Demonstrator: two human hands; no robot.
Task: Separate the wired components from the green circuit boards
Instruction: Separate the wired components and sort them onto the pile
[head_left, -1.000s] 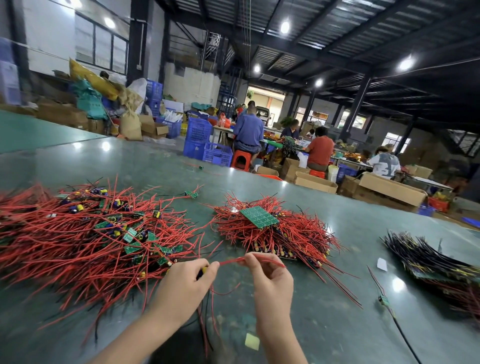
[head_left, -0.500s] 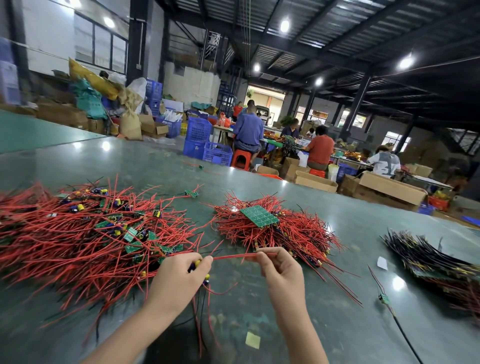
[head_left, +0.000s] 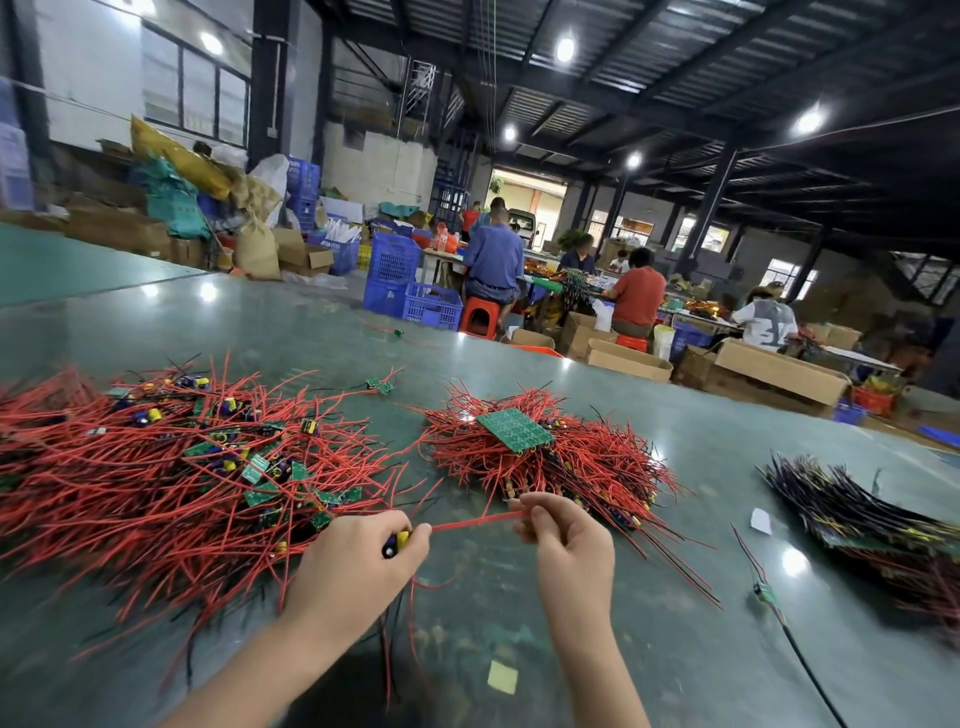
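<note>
Two heaps of red-wired parts lie on the green table (head_left: 675, 597): the big loose pile (head_left: 171, 467) to my left, seemingly the supply, and a tidier heap (head_left: 561, 457) ahead, topped by a green circuit board (head_left: 514, 427), likely sorted work. Between them I stretch one red wire (head_left: 475, 519) taut; my left hand (head_left: 358, 566) pinches its yellow-and-blue component (head_left: 397, 542), my right hand (head_left: 566, 540) grips the far end.
</note>
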